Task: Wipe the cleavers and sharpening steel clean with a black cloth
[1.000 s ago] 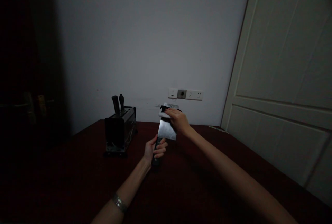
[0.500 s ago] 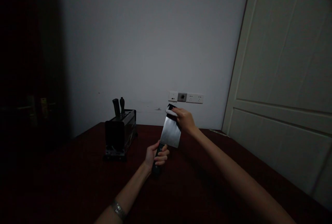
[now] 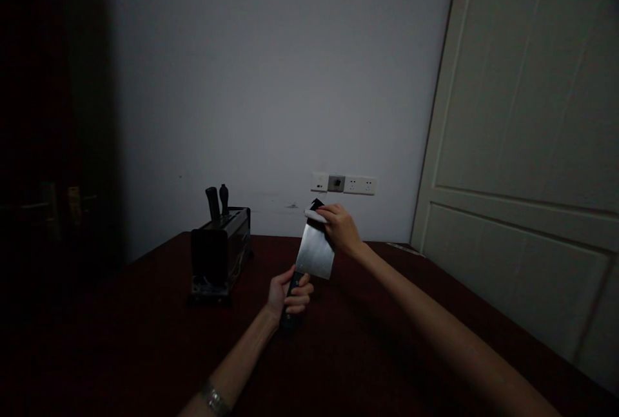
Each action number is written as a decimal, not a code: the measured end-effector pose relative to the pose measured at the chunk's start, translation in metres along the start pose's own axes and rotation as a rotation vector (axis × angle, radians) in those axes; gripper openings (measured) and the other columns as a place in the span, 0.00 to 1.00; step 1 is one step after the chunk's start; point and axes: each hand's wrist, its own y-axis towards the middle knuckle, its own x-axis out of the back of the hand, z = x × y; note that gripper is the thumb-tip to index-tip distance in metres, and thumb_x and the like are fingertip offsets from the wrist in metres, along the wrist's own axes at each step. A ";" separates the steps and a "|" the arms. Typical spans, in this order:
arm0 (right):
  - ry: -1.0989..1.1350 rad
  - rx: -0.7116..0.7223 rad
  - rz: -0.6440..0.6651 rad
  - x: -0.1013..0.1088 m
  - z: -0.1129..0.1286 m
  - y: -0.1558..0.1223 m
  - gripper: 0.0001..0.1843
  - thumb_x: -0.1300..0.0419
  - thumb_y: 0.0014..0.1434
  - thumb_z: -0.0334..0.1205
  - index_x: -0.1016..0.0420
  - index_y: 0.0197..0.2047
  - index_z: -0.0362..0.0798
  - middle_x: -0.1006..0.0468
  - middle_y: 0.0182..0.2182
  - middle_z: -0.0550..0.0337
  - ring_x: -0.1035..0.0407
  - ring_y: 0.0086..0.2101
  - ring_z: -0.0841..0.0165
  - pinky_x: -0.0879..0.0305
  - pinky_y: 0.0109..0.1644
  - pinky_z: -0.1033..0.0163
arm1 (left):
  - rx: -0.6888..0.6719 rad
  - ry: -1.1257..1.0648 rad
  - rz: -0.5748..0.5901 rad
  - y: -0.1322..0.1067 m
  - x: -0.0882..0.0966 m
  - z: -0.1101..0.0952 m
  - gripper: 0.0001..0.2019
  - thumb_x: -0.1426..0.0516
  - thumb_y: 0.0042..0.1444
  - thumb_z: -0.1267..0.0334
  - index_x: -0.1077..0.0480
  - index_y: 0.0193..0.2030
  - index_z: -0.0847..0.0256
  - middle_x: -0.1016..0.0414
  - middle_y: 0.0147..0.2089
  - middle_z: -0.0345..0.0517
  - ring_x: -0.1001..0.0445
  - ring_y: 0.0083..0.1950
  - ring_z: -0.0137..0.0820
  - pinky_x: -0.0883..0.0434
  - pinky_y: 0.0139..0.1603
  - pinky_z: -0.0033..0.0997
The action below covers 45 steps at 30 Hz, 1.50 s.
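My left hand (image 3: pixel 285 294) is wrapped around the black handle of a cleaver (image 3: pixel 315 252), which is tilted with its broad metal blade pointing up and away from me. My right hand (image 3: pixel 341 227) pinches a white wiping pad (image 3: pixel 315 216) and presses it against the blade near its far end. Whether the pad is a cloth or a sponge, I cannot tell. The blade's far corner shows dark beyond the pad. To the left, a dark knife block (image 3: pixel 220 252) stands upright with two black-handled tools (image 3: pixel 217 203) in its top.
The dark red table (image 3: pixel 338 352) lies beneath both hands. A pale wall (image 3: pixel 271 95) with sockets (image 3: pixel 343 184) rises behind it. A light panelled door (image 3: pixel 507 146) borders the right side, and a dark door with a handle (image 3: pixel 75 204) is at the left.
The view has shifted slightly. The white pad and my right hand sit a touch lower along the blade; my left hand keeps the same grip on the cleaver.
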 end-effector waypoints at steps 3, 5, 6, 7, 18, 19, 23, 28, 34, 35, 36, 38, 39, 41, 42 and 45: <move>0.051 0.103 0.073 -0.008 0.016 -0.012 0.19 0.47 0.52 0.24 0.28 0.45 0.46 0.25 0.43 0.54 0.37 0.40 0.62 0.35 0.43 0.57 | -0.018 -0.011 0.012 0.000 0.002 -0.001 0.14 0.52 0.57 0.56 0.47 0.26 0.63 0.53 0.19 0.31 0.61 0.12 0.14 0.56 0.09 0.12; 0.080 0.170 0.114 -0.012 0.022 -0.018 0.20 0.48 0.52 0.24 0.29 0.47 0.46 0.26 0.44 0.54 0.37 0.39 0.63 0.36 0.42 0.58 | -0.019 -0.009 0.022 0.000 0.003 -0.001 0.14 0.52 0.57 0.56 0.47 0.26 0.63 0.53 0.19 0.31 0.61 0.12 0.14 0.55 0.09 0.13; 0.083 0.174 0.115 -0.012 0.021 -0.017 0.20 0.48 0.52 0.24 0.30 0.48 0.46 0.26 0.45 0.54 0.37 0.39 0.63 0.36 0.42 0.58 | -0.014 -0.006 0.026 0.000 0.004 -0.001 0.14 0.53 0.57 0.56 0.46 0.26 0.63 0.53 0.19 0.31 0.61 0.12 0.14 0.55 0.09 0.13; 0.078 0.154 0.103 -0.012 0.018 -0.014 0.20 0.48 0.52 0.23 0.29 0.47 0.46 0.26 0.44 0.54 0.37 0.39 0.64 0.37 0.42 0.59 | -0.006 -0.004 0.028 0.000 0.004 -0.001 0.14 0.53 0.57 0.56 0.46 0.27 0.63 0.53 0.19 0.31 0.61 0.12 0.14 0.55 0.09 0.13; -0.044 0.055 0.081 -0.017 0.012 0.006 0.15 0.48 0.55 0.27 0.30 0.45 0.46 0.26 0.41 0.52 0.40 0.38 0.63 0.40 0.40 0.60 | 0.001 0.022 0.015 0.001 0.002 0.001 0.14 0.53 0.57 0.55 0.45 0.26 0.64 0.52 0.19 0.32 0.61 0.12 0.14 0.55 0.09 0.12; -0.062 0.023 0.078 -0.016 0.010 0.008 0.14 0.48 0.55 0.27 0.30 0.44 0.45 0.25 0.39 0.52 0.40 0.37 0.63 0.40 0.39 0.61 | 0.015 0.031 0.012 0.002 0.001 0.001 0.14 0.52 0.57 0.55 0.44 0.26 0.64 0.52 0.19 0.32 0.61 0.12 0.14 0.55 0.09 0.13; -0.102 -0.066 0.042 -0.016 0.007 0.011 0.13 0.49 0.54 0.25 0.29 0.40 0.44 0.25 0.35 0.52 0.41 0.35 0.63 0.41 0.38 0.61 | 0.050 0.053 0.006 0.002 0.000 0.002 0.15 0.52 0.56 0.54 0.43 0.27 0.64 0.51 0.19 0.32 0.61 0.12 0.14 0.54 0.09 0.13; -0.031 0.094 0.074 -0.019 0.018 -0.003 0.15 0.47 0.55 0.28 0.32 0.47 0.45 0.27 0.45 0.51 0.42 0.38 0.63 0.40 0.41 0.60 | 0.011 0.041 0.007 0.001 -0.003 0.001 0.15 0.52 0.57 0.55 0.44 0.26 0.64 0.52 0.19 0.31 0.62 0.12 0.14 0.55 0.09 0.13; -0.052 -0.101 -0.001 -0.011 0.002 0.006 0.16 0.48 0.52 0.24 0.29 0.43 0.45 0.25 0.39 0.51 0.41 0.35 0.62 0.39 0.39 0.59 | 0.068 0.031 0.001 0.003 -0.002 0.004 0.15 0.53 0.57 0.54 0.44 0.26 0.64 0.52 0.19 0.31 0.62 0.12 0.14 0.56 0.08 0.13; -0.042 -0.107 -0.009 -0.012 0.003 0.004 0.17 0.48 0.51 0.23 0.29 0.44 0.45 0.25 0.40 0.52 0.41 0.36 0.62 0.39 0.40 0.59 | 0.062 0.028 0.007 0.003 -0.002 0.004 0.15 0.53 0.57 0.54 0.44 0.26 0.64 0.52 0.19 0.31 0.62 0.12 0.14 0.56 0.08 0.13; -0.026 -0.089 -0.006 -0.015 0.007 -0.001 0.19 0.48 0.51 0.23 0.30 0.45 0.46 0.26 0.41 0.52 0.41 0.36 0.63 0.39 0.40 0.59 | 0.047 0.023 0.012 0.003 -0.002 0.004 0.15 0.52 0.57 0.54 0.45 0.26 0.64 0.52 0.19 0.31 0.63 0.12 0.14 0.56 0.08 0.13; 0.016 -0.008 0.019 -0.021 0.017 -0.012 0.21 0.48 0.50 0.22 0.31 0.47 0.46 0.27 0.44 0.53 0.41 0.37 0.63 0.39 0.41 0.59 | 0.009 0.015 0.012 0.003 -0.002 0.003 0.15 0.52 0.57 0.55 0.45 0.26 0.64 0.52 0.19 0.31 0.63 0.12 0.14 0.56 0.08 0.13; 0.034 0.036 0.038 -0.023 0.020 -0.017 0.22 0.48 0.51 0.23 0.32 0.48 0.46 0.27 0.45 0.53 0.41 0.37 0.63 0.39 0.41 0.60 | -0.003 0.014 0.008 0.002 -0.002 0.003 0.15 0.52 0.57 0.55 0.45 0.26 0.64 0.52 0.19 0.31 0.63 0.12 0.13 0.56 0.08 0.12; 0.047 0.073 0.059 -0.022 0.019 -0.020 0.22 0.48 0.52 0.24 0.33 0.50 0.46 0.28 0.45 0.53 0.41 0.38 0.64 0.39 0.42 0.60 | -0.014 0.015 0.001 0.002 -0.002 0.002 0.15 0.52 0.57 0.55 0.45 0.26 0.64 0.52 0.19 0.31 0.63 0.12 0.13 0.56 0.08 0.12; 0.040 0.053 0.060 -0.019 0.014 -0.018 0.21 0.48 0.52 0.24 0.33 0.50 0.46 0.27 0.44 0.53 0.41 0.37 0.64 0.39 0.41 0.60 | -0.013 0.016 -0.002 0.002 -0.003 0.002 0.15 0.53 0.57 0.55 0.45 0.26 0.64 0.52 0.19 0.31 0.63 0.12 0.13 0.56 0.08 0.12; -0.015 -0.109 0.023 -0.008 -0.004 -0.007 0.18 0.49 0.52 0.23 0.29 0.44 0.46 0.26 0.34 0.53 0.41 0.35 0.64 0.40 0.39 0.61 | -0.014 0.022 -0.007 0.002 -0.003 0.002 0.15 0.54 0.58 0.55 0.45 0.26 0.64 0.52 0.19 0.31 0.63 0.12 0.14 0.56 0.08 0.12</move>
